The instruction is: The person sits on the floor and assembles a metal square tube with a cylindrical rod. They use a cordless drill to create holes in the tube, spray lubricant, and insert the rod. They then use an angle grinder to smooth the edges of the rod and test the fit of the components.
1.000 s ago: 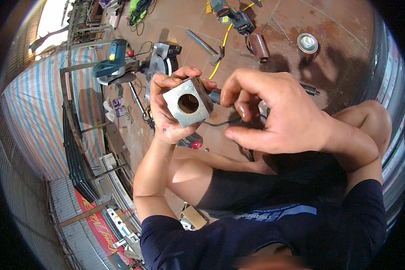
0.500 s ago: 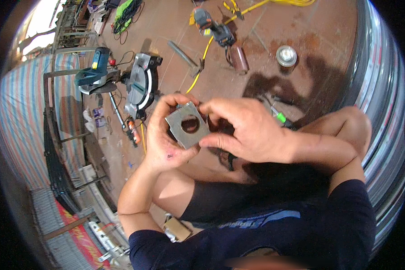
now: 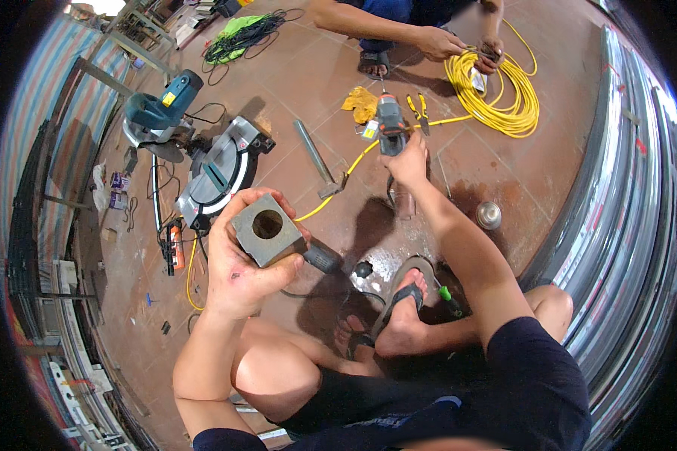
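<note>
My left hand [image 3: 237, 274] is closed around a square grey metal block [image 3: 280, 246] with a round hole in its upward face. Beyond it, to the right, my right hand [image 3: 408, 161] grips a cordless drill [image 3: 390, 116], orange and black, whose bit points away from me. Beside the block, a dark cylindrical tool body [image 3: 322, 259] lies on the floor. A hammer [image 3: 312, 154] rests between my hands and the miter saw. Just past the drill are yellow-handled pliers [image 3: 419, 111] and a yellow glove-like cloth [image 3: 361, 104].
On the left stands a miter saw [image 3: 218, 169]. A co-worker's hands [image 3: 459, 46] hold a small item near a coiled yellow hose [image 3: 515, 113]. A round metal can [image 3: 488, 216] and a green screwdriver [image 3: 447, 297] are on the right, before stacked metal profiles [image 3: 609, 195].
My right hand has left the block and reached forward onto the drill. The block stays in my left hand, now further left in view. The co-worker has come into view.
</note>
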The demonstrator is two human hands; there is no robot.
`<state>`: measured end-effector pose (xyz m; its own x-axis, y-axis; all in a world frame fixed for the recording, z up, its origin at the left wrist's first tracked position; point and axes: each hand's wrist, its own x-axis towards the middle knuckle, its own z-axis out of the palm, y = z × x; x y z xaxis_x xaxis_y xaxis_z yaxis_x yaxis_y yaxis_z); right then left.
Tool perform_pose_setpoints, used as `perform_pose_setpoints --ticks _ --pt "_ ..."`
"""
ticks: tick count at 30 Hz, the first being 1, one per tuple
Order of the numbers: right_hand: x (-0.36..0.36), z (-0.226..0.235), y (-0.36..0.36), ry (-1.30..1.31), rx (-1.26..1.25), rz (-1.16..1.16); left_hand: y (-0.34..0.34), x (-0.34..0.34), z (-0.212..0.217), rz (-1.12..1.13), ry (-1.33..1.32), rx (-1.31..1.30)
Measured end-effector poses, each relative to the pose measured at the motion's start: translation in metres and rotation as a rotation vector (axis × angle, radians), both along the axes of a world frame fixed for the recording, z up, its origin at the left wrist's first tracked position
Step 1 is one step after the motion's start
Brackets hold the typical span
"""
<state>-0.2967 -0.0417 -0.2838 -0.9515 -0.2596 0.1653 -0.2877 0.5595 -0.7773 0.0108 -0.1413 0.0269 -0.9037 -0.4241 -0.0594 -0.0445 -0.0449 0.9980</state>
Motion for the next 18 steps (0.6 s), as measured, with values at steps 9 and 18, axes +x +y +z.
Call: perform_pose_setpoints --ticks 9,18 --pt "-0.05 -0.007 -0.059 -0.155 -0.568 0.077 -0.059 -0.007 -0.031 0.177 -0.123 -0.57" --pt "0.078 0.185 0.061 -0.292 -0.77 0.397 -0.043 -0.006 -0.029 0.17 -0.019 -0.789"
